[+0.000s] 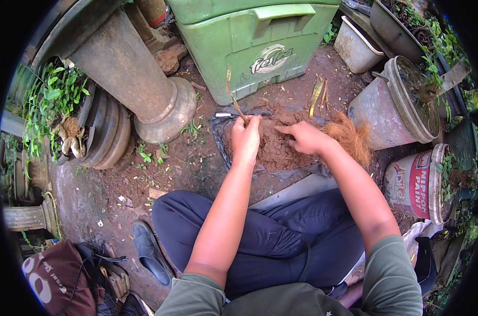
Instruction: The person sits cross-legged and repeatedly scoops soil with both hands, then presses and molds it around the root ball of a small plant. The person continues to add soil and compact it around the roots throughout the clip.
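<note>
My left hand (247,138) is closed around a thin brown stem (231,94), which points up and away with a paler tip. Just to its right, my right hand (306,138) holds nothing that I can see, its index finger stretched toward the other hand. Below both hands lies a heap of moist brown soil (281,151) on a crumpled black plastic sheet (219,138). A tuft of orange-brown coconut fibre (349,138) rests beside my right wrist. Near my left fingertips is a small white and black object (223,115), its kind unclear.
A green plastic box (239,45) stands behind the soil. Left are a stone pedestal (128,68) and a ribbed plant pot (110,129). Two paint buckets (373,118) stand right, near a white basin (355,46). Yellowish strips (316,96) and a dark shoe (149,250) lie on the ground.
</note>
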`<state>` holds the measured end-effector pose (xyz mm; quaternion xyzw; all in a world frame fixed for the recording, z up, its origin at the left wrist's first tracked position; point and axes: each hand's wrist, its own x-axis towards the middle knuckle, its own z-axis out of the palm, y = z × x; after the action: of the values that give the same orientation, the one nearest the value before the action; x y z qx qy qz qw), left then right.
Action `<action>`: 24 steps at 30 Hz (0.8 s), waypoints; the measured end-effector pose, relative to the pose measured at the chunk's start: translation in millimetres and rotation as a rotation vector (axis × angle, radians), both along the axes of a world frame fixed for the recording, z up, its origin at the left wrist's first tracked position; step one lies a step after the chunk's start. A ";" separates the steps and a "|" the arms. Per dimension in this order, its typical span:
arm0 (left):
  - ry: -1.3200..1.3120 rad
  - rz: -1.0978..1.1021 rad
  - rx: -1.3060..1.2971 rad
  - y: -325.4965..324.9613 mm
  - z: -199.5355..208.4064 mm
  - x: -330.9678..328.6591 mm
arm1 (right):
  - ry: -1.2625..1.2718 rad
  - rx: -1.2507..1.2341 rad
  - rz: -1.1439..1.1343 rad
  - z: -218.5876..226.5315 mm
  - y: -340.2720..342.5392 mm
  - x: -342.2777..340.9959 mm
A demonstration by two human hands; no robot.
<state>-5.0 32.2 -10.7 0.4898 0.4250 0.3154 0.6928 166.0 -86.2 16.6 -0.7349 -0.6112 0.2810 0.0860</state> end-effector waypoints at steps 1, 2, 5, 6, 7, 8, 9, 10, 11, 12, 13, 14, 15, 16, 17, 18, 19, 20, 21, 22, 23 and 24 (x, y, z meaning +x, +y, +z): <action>0.004 -0.002 0.008 0.2 -0.1 0.1 | -0.023 0.041 -0.008 -0.7 -4.6 -2.6; 0.013 -0.005 0.010 0.0 0.0 0.4 | -0.045 0.077 -0.014 -1.6 -8.5 -5.0; 0.021 0.002 -0.003 -1.0 1.0 0.6 | -0.111 0.140 -0.054 -4.9 -14.7 -12.2; 0.024 0.002 -0.016 -1.8 1.3 0.7 | -0.121 0.149 -0.064 -5.8 -15.4 -13.8; 0.023 0.002 -0.013 -2.5 1.7 0.5 | -0.139 0.133 -0.086 -6.6 -15.6 -15.7; 0.023 0.000 -0.015 -3.2 1.9 0.4 | -0.159 0.117 -0.110 -7.0 -15.4 -17.0; 0.018 -0.004 -0.015 -3.0 2.2 0.2 | -0.164 0.128 -0.130 -7.0 -14.4 -18.0; 0.020 -0.003 -0.001 -2.7 2.2 -0.3 | -0.170 0.139 -0.149 -6.8 -13.1 -19.0; 0.017 -0.004 0.014 -2.4 2.1 -0.7 | -0.172 0.157 -0.166 -6.0 -12.4 -19.2; 0.018 -0.005 0.018 -2.1 1.8 -0.8 | -0.148 0.175 -0.198 -4.7 -12.1 -18.8; 0.011 0.001 0.016 -1.9 1.2 -0.7 | -0.117 0.201 -0.228 -3.4 -11.8 -18.5; 0.010 0.006 0.005 -1.9 0.6 -0.6 | -0.086 0.222 -0.265 -2.2 -12.3 -18.1; 0.011 0.004 -0.017 -1.9 -0.1 -0.2 | -0.044 0.248 -0.307 -0.9 -13.9 -17.3; 0.013 0.004 -0.004 -1.8 -0.8 0.1 | -0.001 0.270 -0.355 0.1 -16.2 -16.1; 0.017 -0.002 -0.002 -1.4 -1.4 0.1 | 0.047 0.290 -0.404 0.5 -18.6 -14.8; 0.026 -0.006 -0.014 -0.9 -1.9 0.0 | 0.048 0.323 -0.443 0.6 -21.7 -12.6; 0.033 -0.005 0.001 -0.9 -2.4 0.0 | 0.053 0.352 -0.483 0.1 -26.1 -10.1; 0.045 -0.006 0.002 -0.6 -2.8 0.0 | 0.060 0.421 -0.500 -1.2 -30.3 -7.8; 0.055 -0.014 0.000 -0.6 -3.3 0.2 | 0.130 0.445 -0.639 -5.3 -33.1 -9.0; 0.074 -0.030 0.007 -0.7 -3.8 0.3 | 0.273 0.480 -0.691 -9.0 -36.0 -8.5; 0.092 -0.053 0.012 0.0 -4.2 -0.7 | 0.417 0.516 -0.741 -12.4 -38.9 -7.0; 0.101 -0.074 0.004 0.5 -4.7 -1.5 | 0.560 0.522 -0.823 -16.0 -41.2 -6.2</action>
<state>-6.4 32.7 -15.4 0.5218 0.4404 0.2654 0.6806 159.8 -127.4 0.7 -0.7644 -0.2770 0.2480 0.5267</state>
